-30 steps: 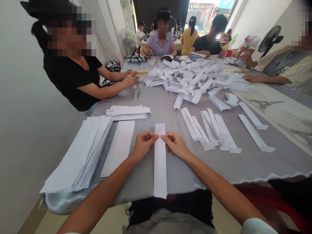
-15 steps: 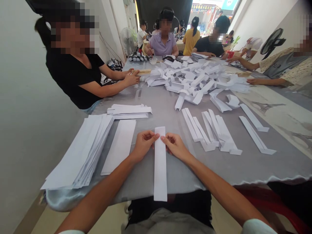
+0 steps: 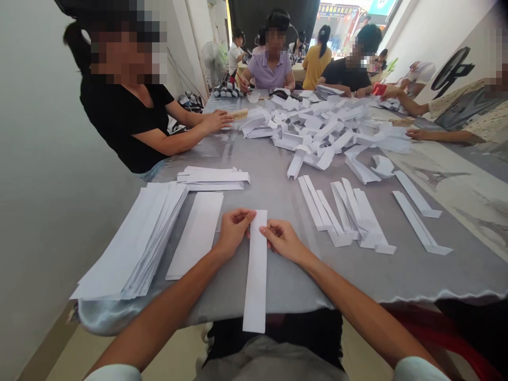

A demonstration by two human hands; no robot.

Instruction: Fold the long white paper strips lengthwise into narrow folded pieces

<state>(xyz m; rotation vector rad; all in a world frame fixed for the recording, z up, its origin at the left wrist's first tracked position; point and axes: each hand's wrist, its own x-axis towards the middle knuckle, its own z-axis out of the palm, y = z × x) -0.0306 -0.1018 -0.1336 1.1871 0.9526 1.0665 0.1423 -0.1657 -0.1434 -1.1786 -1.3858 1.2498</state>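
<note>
Between my two hands is a long, narrow white paper strip (image 3: 256, 275), its lower end reaching past the table's front edge. My left hand (image 3: 235, 230) pinches it near the top left corner. Slightly lower, my right hand (image 3: 284, 239) pinches the right edge, thumb on the front. The fingers behind the paper are partly hidden. Left of my left hand lies a small stack of flat white paper (image 3: 196, 233). To the right of my right hand, several folded paper strips (image 3: 353, 217) with bent ends rest on the table.
A thick fanned paper stack (image 3: 127, 243) lies at the table's left edge, with folded strips (image 3: 214, 180) behind it. A large heap of folded paper (image 3: 317, 127) covers the middle of the grey tablecloth (image 3: 273, 185). Co-workers sit around; one in black (image 3: 127, 121) is at the left.
The strip has tilted, its lower end swinging left. My right hand has slid from the strip's face to its right edge. The left co-worker's hands have shifted, and the view has moved slightly.
</note>
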